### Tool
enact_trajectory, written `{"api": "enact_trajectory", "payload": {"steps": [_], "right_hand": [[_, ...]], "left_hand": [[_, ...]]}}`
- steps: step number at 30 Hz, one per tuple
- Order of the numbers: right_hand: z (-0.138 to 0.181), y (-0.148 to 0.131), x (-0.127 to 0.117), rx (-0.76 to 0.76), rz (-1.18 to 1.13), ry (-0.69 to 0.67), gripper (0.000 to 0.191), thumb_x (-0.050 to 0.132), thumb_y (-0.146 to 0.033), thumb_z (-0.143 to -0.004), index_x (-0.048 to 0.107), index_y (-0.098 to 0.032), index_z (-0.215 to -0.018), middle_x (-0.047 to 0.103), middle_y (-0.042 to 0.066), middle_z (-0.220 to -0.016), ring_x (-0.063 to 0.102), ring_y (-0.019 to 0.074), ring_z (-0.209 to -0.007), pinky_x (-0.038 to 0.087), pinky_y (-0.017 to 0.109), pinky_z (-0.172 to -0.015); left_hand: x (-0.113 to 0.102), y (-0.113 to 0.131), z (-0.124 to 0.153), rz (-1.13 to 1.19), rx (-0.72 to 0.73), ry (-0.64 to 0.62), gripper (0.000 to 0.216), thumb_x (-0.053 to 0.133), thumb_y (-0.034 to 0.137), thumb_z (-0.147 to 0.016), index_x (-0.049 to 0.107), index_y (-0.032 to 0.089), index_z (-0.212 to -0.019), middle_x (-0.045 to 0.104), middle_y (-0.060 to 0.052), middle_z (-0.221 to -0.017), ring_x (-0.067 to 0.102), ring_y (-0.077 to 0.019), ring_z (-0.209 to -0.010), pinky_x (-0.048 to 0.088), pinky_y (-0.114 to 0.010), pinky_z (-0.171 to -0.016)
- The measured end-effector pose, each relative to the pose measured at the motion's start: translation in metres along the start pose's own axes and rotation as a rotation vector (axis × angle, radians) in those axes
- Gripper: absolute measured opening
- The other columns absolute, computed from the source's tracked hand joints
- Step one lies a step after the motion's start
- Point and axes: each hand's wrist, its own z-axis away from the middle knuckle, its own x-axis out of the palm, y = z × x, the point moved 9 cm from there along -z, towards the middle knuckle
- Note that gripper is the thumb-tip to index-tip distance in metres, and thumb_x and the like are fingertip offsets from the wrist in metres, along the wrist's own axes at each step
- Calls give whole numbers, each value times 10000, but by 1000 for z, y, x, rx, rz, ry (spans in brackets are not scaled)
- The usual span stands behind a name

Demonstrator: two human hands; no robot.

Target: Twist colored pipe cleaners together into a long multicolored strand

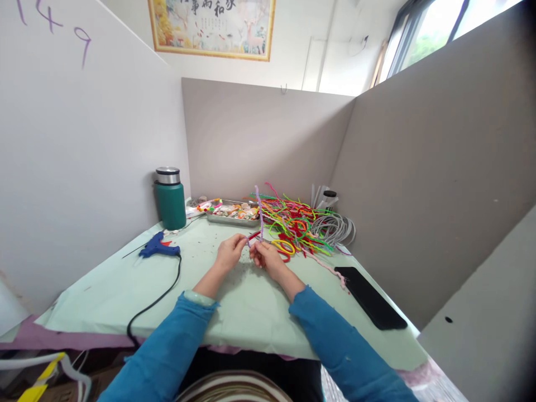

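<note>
A purple pipe cleaner (260,207) stands up from between my hands, bent near its lower end. My left hand (231,250) pinches the short end of it, fingertips together. Just to the right, my right hand (268,258) grips the lower part of the long upright length. The two hands nearly touch, low over the table. Behind my right hand lie scissors with yellow and red handles (285,247). A big heap of coloured pipe cleaners (293,220) spreads behind and right of them.
A metal tray (233,221) of small parts sits at the back. On the left are a green flask (171,201) and a blue glue gun (159,246) with a black cord. A black phone (371,297) and coiled grey strands (335,229) lie right. Partitions enclose three sides.
</note>
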Motion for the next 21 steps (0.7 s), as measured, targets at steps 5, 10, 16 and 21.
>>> {"api": "enact_trajectory", "payload": {"steps": [5,10,16,21], "right_hand": [[0,1,2,14,34,-3,352,518,-506,-761,559,-157,-777,577,-8,-623,436,56,-391,270,180,-345],[2,-2,5,-11,60,-20,351,498,-509,-773,549,-162,-777,579,-5,-643,440,58,-405,278,175,-354],[3,-4,5,-9,103,-19,340,507,-491,-771,572,-158,-794,578,-1,-653,439,57,-417,286,170,-364],[3,-3,4,-18,112,-17,331,510,-476,-775,588,-159,-829,589,2,-689,432,48,-408,280,169,-359]], "left_hand": [[6,-6,-1,180,-28,-40,290,465,409,-789,587,164,-884,631,-9,-703,553,-123,-634,405,-207,-590],[8,-4,0,248,-42,-66,327,498,418,-767,562,155,-949,603,10,-637,542,-116,-590,399,-203,-553],[-2,0,0,161,-30,7,295,462,429,-784,576,158,-812,592,13,-621,523,-100,-568,388,-193,-536],[-4,-2,0,96,-22,44,279,445,409,-795,572,161,-777,612,1,-652,541,-107,-594,400,-200,-563]]}}
